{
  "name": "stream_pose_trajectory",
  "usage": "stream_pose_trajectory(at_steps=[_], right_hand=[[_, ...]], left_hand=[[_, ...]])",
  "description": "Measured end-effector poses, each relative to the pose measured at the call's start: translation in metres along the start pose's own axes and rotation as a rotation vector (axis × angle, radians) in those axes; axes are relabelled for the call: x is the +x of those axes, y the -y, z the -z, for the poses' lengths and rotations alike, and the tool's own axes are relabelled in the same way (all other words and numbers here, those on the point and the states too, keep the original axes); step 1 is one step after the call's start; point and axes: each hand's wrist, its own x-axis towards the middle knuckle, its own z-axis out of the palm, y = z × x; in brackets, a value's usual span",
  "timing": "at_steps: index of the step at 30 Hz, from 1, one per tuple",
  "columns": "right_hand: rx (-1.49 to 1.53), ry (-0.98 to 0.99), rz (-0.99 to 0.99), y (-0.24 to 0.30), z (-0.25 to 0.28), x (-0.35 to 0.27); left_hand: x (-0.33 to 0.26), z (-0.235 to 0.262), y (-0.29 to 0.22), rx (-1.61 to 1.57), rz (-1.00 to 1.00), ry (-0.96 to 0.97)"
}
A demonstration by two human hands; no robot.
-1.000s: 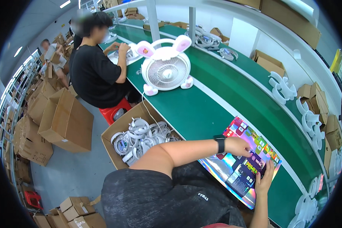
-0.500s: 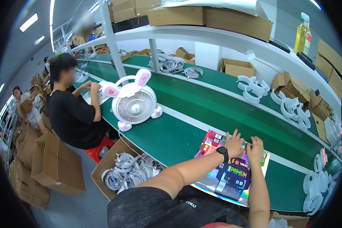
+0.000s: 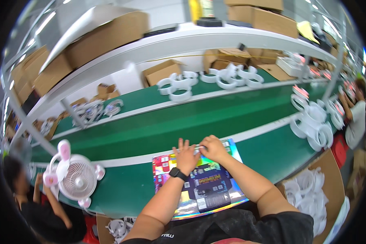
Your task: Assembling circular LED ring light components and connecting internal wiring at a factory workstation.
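A shiny, multicoloured printed sheet (image 3: 209, 189) with a dark panel in its middle lies on the green bench right in front of me. My left hand (image 3: 187, 158), a dark watch on its wrist, rests on the sheet's upper part with fingers stretched out. Beside it my right hand (image 3: 214, 149) is closed at the sheet's far edge, the fingertips bent down close to my left thumb. A small pale bit shows at those fingertips, too small to name. A white fan (image 3: 78, 179) with pink-and-white rabbit ears stands on the bench to the left.
White curved plastic parts lie in a pile (image 3: 313, 122) at the right and along the far green strip (image 3: 130, 91). Cardboard boxes of such parts stand below the bench, one a large carton (image 3: 331, 179). A shelf beam (image 3: 171, 42) crosses overhead. Co-workers sit at left and right.
My view has swung to the right, so the fan now appears farther left. My right hand's fingers have curled at the sheet's far edge; my left hand stays on the sheet.
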Motion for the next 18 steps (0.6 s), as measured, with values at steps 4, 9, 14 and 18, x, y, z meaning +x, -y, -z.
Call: stream_pose_trajectory(at_steps=[4,9,14,18], right_hand=[[-0.036,-0.066,-0.014,0.003,0.004,0.0],[-0.035,-0.077,-0.034,0.009,0.006,-0.002],[-0.013,-0.144,-0.009,0.01,0.002,0.0],[-0.02,-0.192,0.048,0.009,0.015,0.004]], left_hand=[[0.003,0.005,-0.007,-0.041,-0.034,-0.137],[0.002,0.012,-0.006,-0.024,-0.007,-0.115],[-0.005,0.026,-0.001,-0.028,0.074,-0.135],[-0.002,0.035,-0.004,-0.033,0.048,-0.185]])
